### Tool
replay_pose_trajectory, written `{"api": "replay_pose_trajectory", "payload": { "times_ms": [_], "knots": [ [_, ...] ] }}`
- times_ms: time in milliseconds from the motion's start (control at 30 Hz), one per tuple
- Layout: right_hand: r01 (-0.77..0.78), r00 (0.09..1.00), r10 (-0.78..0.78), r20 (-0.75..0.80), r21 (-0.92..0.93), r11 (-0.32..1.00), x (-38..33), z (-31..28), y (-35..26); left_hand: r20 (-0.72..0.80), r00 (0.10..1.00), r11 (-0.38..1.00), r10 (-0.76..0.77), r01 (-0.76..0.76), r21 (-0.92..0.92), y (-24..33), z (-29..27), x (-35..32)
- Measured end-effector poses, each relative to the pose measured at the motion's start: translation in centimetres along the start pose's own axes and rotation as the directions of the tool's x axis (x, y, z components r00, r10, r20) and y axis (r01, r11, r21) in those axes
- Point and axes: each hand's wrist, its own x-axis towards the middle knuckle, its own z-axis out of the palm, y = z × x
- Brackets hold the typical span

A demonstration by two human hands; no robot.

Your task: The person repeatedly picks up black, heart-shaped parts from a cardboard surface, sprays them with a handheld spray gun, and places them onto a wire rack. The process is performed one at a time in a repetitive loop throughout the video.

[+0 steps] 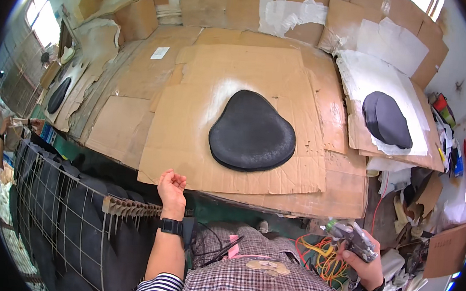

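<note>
A black rounded-triangular seat pad (pixel 253 133) lies flat on a cardboard sheet (pixel 185 125) in the middle of the table. My left hand (pixel 172 190) is just off the sheet's near edge, palm turned up. Its fingers curl loosely with nothing in them. At the lower right my right hand (pixel 368 265) grips a metal spray gun (pixel 354 240) with a green part at its front end. The gun is below the table's near edge, apart from the pad. A pale sprayed haze marks the cardboard at the pad's upper left.
More black pads (pixel 387 119) lie stacked on a white-coated board at the right. Another dark pad (pixel 58 95) sits at the far left. A wire rack (pixel 64 203) full of black pads stands at my left. Orange and yellow hoses (pixel 322 259) tangle beside my right hand.
</note>
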Motion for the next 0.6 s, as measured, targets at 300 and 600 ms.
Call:
{"api": "replay_pose_trajectory", "payload": {
  "times_ms": [300, 600],
  "knots": [
    [0.123, 0.991, -0.121, -0.063, 0.027, 0.992, 4.5, -0.4, -1.6, 0.018, 0.983, 0.926, -0.181, 0.165, 0.339, -5.3, -0.4, 2.9],
    [0.125, 0.992, -0.124, 0.038, -0.03, 0.992, 6.3, -3.3, -0.6, -0.023, 0.981, 0.82, -0.192, 0.173, 0.546, -9.5, 2.3, 5.9]
  ]
}}
